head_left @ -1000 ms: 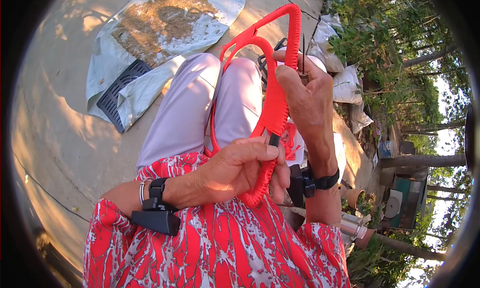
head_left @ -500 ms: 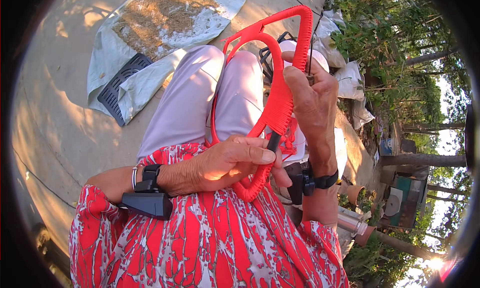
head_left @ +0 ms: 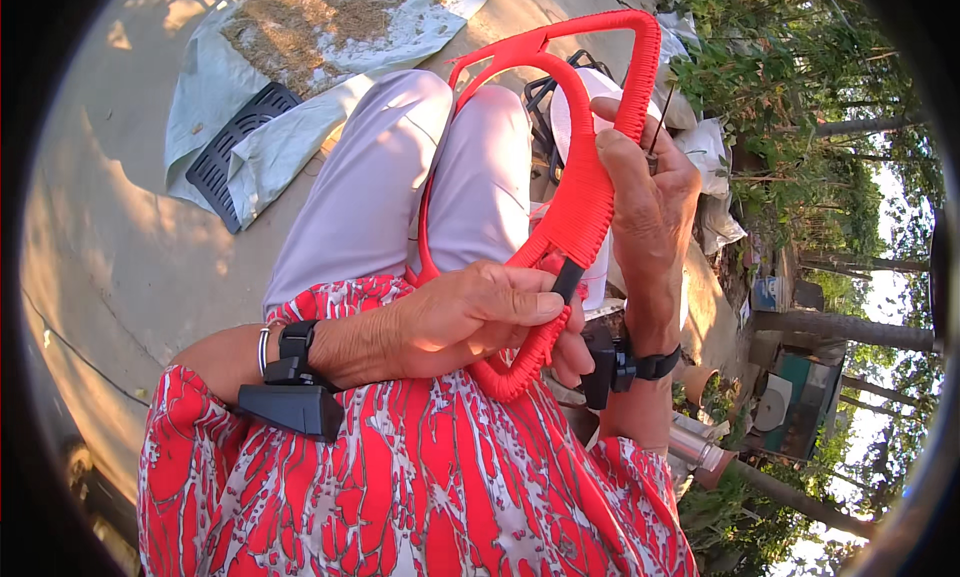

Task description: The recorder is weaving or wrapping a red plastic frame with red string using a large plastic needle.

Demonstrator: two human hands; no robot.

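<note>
While the left hand point(head_left: 470, 317) pinches the lower end of the red cord-wrapped frame point(head_left: 580, 207) over the lap and the right hand point(head_left: 650, 192) grips its upper side, keep both 2 holds firm; lay each wrap tight against the last

An outdoor yard beside a home: a bare concrete floor point(head_left: 120, 267) in low sunlight, with a pale tarp point(head_left: 300, 37) of drying grain spread on it. Right of the tarp, leafy trees point(head_left: 800, 107), stuffed sacks point(head_left: 715, 147) and scattered clutter line the edge.
</note>
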